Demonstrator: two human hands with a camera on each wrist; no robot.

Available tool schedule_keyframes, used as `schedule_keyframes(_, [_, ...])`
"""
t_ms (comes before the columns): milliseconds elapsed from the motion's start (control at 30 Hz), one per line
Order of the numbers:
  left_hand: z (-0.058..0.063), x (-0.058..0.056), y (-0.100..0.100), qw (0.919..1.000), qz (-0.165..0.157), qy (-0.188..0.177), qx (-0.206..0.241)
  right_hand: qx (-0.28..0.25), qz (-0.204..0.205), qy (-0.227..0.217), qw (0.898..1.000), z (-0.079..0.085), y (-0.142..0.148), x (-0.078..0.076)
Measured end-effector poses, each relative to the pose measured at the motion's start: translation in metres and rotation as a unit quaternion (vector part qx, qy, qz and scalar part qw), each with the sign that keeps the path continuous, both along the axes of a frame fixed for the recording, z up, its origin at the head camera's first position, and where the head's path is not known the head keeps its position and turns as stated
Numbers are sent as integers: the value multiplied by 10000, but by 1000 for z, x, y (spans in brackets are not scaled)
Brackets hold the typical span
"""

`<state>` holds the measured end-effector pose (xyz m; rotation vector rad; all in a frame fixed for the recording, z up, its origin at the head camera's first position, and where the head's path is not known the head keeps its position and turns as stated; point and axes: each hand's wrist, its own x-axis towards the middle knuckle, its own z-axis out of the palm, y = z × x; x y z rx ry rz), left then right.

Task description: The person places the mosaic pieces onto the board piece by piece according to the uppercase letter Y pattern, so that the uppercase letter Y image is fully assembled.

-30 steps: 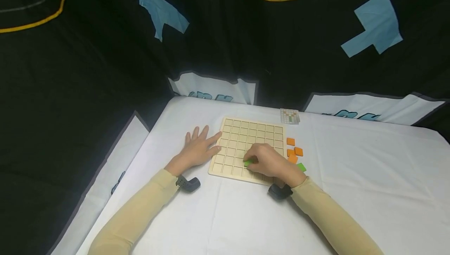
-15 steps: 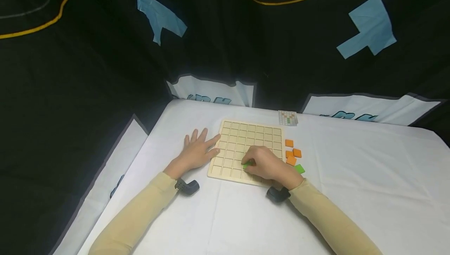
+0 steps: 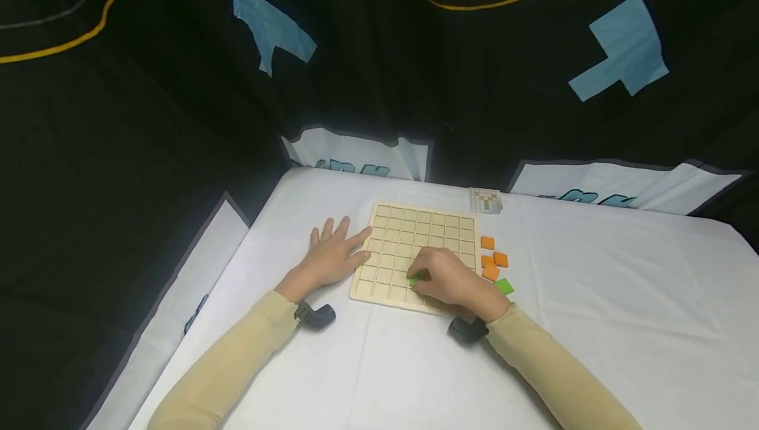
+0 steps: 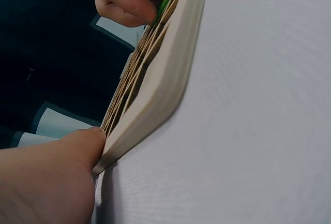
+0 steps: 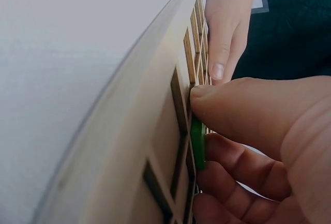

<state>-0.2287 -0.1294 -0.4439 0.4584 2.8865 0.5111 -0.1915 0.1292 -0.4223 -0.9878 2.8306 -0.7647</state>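
Observation:
A square wooden grid board (image 3: 391,262) lies on the white table. Over its near part my right hand (image 3: 452,277) pinches a green tile (image 5: 197,141) between thumb and curled fingers. In the right wrist view the tile sits low at one of the board's cells, its edge tilted against the grid lines. My left hand (image 3: 331,255) lies flat with fingers spread at the board's left edge, thumb and index finger touching the rim. The left wrist view shows the left thumb (image 4: 85,144) at the board's side and the green tile under the other hand's fingertips.
Several orange tiles (image 3: 487,243) lie just right of the board, with another green tile (image 3: 504,286) nearer the right wrist. A small patterned card (image 3: 485,201) rests beyond the board's far right corner. Dark cloth (image 3: 450,74) hangs behind the table.
The right hand stays at the same part of the board with the green tile pinched low. The left hand holds its place. The head view has shifted slightly.

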Motion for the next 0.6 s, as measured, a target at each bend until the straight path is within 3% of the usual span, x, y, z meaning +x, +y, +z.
schedule_keyframes(600, [0, 0, 0, 10000, -29, 36, -35, 3, 37, 105, 9999, 0, -1, 2])
